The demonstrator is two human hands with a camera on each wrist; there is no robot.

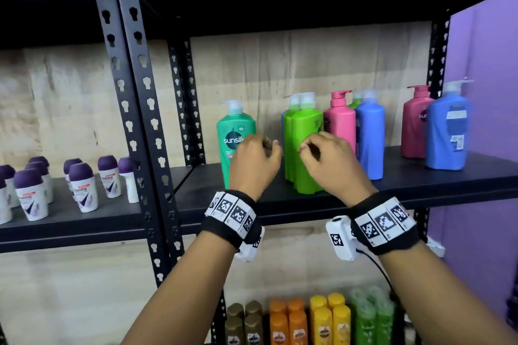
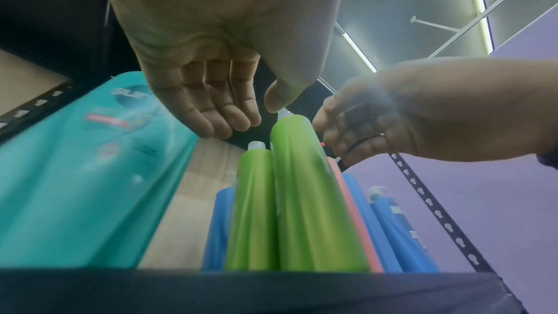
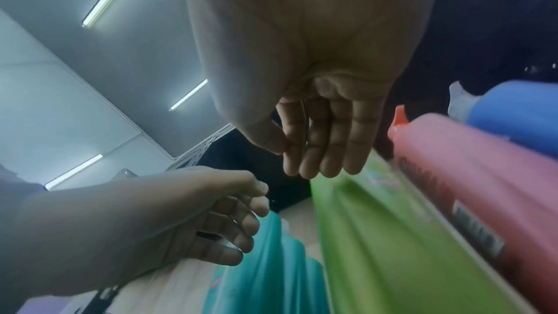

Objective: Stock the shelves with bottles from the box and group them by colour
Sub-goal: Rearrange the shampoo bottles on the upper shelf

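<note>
Both my hands hover side by side in front of the black shelf [image 1: 406,185], fingers loosely curled and holding nothing. My left hand [image 1: 266,147] is in front of a teal-green pump bottle [image 1: 234,126]. My right hand [image 1: 308,148] is in front of two lime-green bottles [image 1: 305,123] standing together. In the left wrist view the left hand [image 2: 241,116] hangs above the lime bottles [image 2: 302,188], apart from them, with the teal bottle [image 2: 90,164] to its left. In the right wrist view the right hand [image 3: 302,152] hangs clear above a lime bottle [image 3: 392,235]. No box is in view.
Right of the lime pair stand a pink bottle [image 1: 339,123], a blue bottle [image 1: 370,137], a dark pink bottle [image 1: 414,123] and another blue one [image 1: 448,131]. Purple-capped roll-ons [image 1: 81,185] fill the left shelf. Black uprights [image 1: 134,109] separate the bays. Brown, orange, yellow and green bottles [image 1: 322,322] stand below.
</note>
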